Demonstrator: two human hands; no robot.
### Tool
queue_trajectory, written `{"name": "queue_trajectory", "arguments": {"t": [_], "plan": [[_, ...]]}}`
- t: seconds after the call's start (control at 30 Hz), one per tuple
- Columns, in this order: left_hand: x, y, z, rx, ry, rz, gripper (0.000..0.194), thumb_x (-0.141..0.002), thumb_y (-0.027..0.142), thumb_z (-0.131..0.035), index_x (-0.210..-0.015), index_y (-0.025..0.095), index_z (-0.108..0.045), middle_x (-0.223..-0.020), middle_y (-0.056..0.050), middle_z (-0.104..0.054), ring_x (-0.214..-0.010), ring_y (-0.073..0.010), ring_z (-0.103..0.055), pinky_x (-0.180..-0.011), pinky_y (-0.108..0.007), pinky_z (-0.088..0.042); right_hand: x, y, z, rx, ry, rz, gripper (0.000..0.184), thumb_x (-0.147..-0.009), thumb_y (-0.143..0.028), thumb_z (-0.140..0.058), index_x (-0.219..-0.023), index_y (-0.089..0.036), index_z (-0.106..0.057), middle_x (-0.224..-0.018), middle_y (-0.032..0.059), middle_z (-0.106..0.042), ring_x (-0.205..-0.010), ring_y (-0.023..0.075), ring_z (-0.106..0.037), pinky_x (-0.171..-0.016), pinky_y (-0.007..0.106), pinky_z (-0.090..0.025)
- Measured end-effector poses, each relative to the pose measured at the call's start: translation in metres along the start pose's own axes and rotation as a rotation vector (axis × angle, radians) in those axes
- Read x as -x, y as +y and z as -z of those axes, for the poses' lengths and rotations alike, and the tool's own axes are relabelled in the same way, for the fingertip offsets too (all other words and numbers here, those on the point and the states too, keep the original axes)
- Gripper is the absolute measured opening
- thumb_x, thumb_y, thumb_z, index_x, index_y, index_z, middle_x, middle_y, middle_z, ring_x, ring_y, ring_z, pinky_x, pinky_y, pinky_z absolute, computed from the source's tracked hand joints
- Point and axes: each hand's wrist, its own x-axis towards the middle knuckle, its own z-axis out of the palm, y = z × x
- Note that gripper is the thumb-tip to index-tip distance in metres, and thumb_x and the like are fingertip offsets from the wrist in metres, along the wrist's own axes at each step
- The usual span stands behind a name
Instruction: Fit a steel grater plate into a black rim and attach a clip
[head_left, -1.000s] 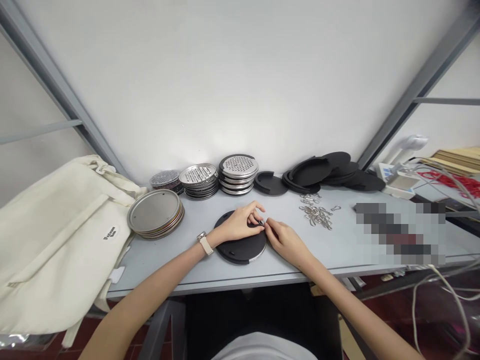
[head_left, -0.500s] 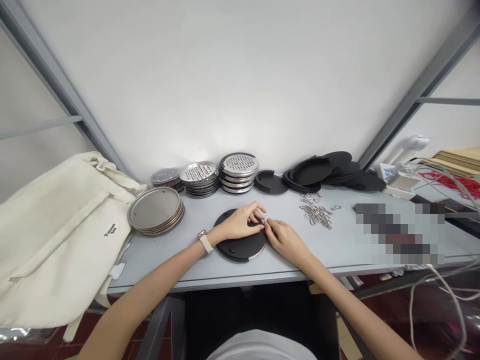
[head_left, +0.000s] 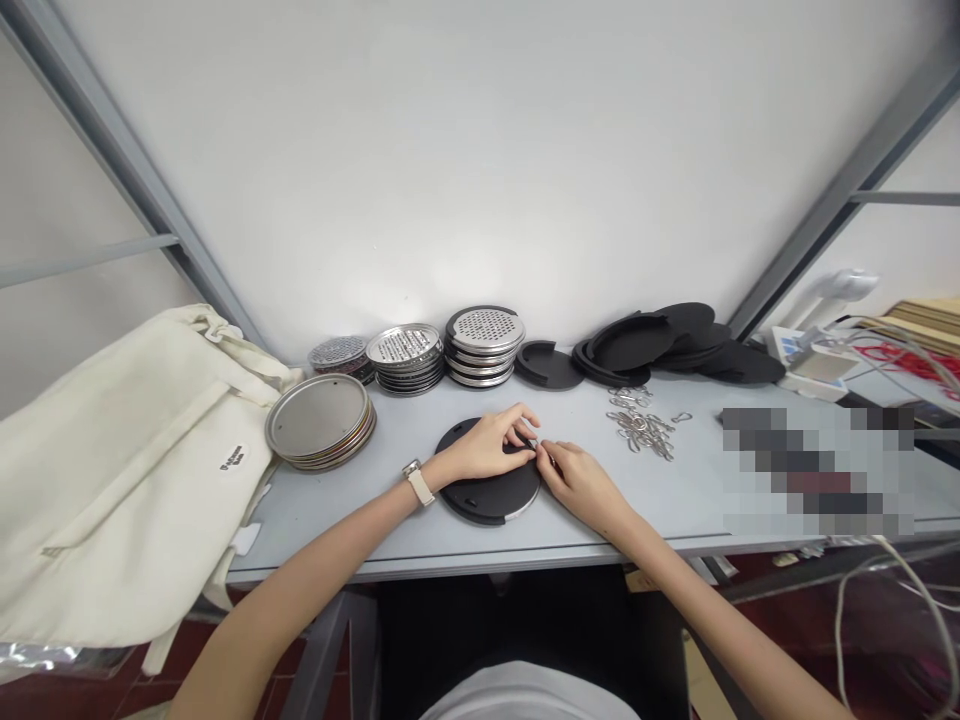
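A round black disc lies on the table in front of me, with a silver edge showing at its lower right. My left hand rests across its top, thumb and index finger pinched at the right rim. On that same rim, my right hand is closed, its fingertips meeting those of the left. A small shiny metal piece, apparently a clip, shows between the fingertips, mostly hidden. Loose metal clips are heaped to the right of my right hand.
Stacks of perforated metal grater discs stand along the wall, with plain grey metal discs at left. Black round holders are piled at back right. A cream bag covers the left end; a white power strip sits far right.
The whole view has shifted slightly, so things appear a little farther right. Both hands stay at the disc's right rim, their fingers only slightly changed.
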Motion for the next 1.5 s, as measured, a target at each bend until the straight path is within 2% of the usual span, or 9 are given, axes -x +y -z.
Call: {"name": "queue_trajectory", "arguments": {"t": [0.3, 0.67, 1.1, 1.33, 1.5], "plan": [[0.0007, 0.0017, 0.0002, -0.002, 0.003, 0.000, 0.034, -0.075, 0.016, -0.062, -0.106, 0.018, -0.050, -0.100, -0.006, -0.064, -0.079, -0.0129, -0.061, -0.073, -0.026, -0.050, 0.0008, -0.0002, -0.0002, 0.034, -0.003, -0.013, 0.027, -0.094, -0.025, -0.034, -0.071, -0.020, -0.048, -0.065, 0.0023, -0.055, -0.062, 0.0167, -0.054, -0.060, 0.026, -0.035], [0.0005, 0.0000, -0.0001, -0.004, -0.002, -0.009, 0.035, -0.075, 0.015, -0.062, -0.107, 0.018, -0.049, -0.102, -0.006, -0.065, -0.081, -0.0137, -0.063, -0.075, -0.027, -0.051, 0.0018, -0.0040, -0.0007, 0.191, 0.030, 0.002, 0.026, -0.092, -0.024, -0.035, -0.071, -0.019, -0.050, -0.061, 0.0036, -0.055, -0.058, 0.0172, -0.052, -0.056, 0.026, -0.032], [0.0004, 0.0012, 0.0002, -0.007, 0.001, -0.017, 0.034, -0.075, 0.014, -0.062, -0.106, 0.018, -0.049, -0.100, -0.006, -0.065, -0.080, -0.0132, -0.062, -0.074, -0.026, -0.051, 0.0025, -0.0052, 0.0015, 0.045, 0.014, -0.025, 0.021, -0.092, -0.024, -0.035, -0.074, -0.020, -0.045, -0.063, 0.0015, -0.056, -0.059, 0.0159, -0.054, -0.057, 0.025, -0.033], [0.0003, 0.0008, 0.0009, -0.034, 0.002, -0.047, 0.032, -0.075, 0.017, -0.061, -0.105, 0.018, -0.050, -0.101, -0.005, -0.062, -0.079, -0.0124, -0.059, -0.073, -0.026, -0.050, 0.0019, -0.0032, 0.0006, 0.063, 0.014, -0.016, 0.023, -0.094, -0.025, -0.032, -0.076, -0.020, -0.046, -0.063, 0.0016, -0.056, -0.058, 0.0157, -0.054, -0.055, 0.025, -0.032], [0.0012, 0.0048, 0.0012, -0.082, 0.015, -0.079, 0.032, -0.074, 0.015, -0.060, -0.104, 0.018, -0.050, -0.103, -0.005, -0.059, -0.075, -0.0114, -0.057, -0.074, -0.026, -0.049, 0.0020, -0.0020, -0.0011, 0.106, 0.003, -0.002, 0.023, -0.095, -0.025, -0.029, -0.084, -0.018, -0.049, -0.066, 0.0031, -0.058, -0.059, 0.0170, -0.055, -0.057, 0.026, -0.032]]}}
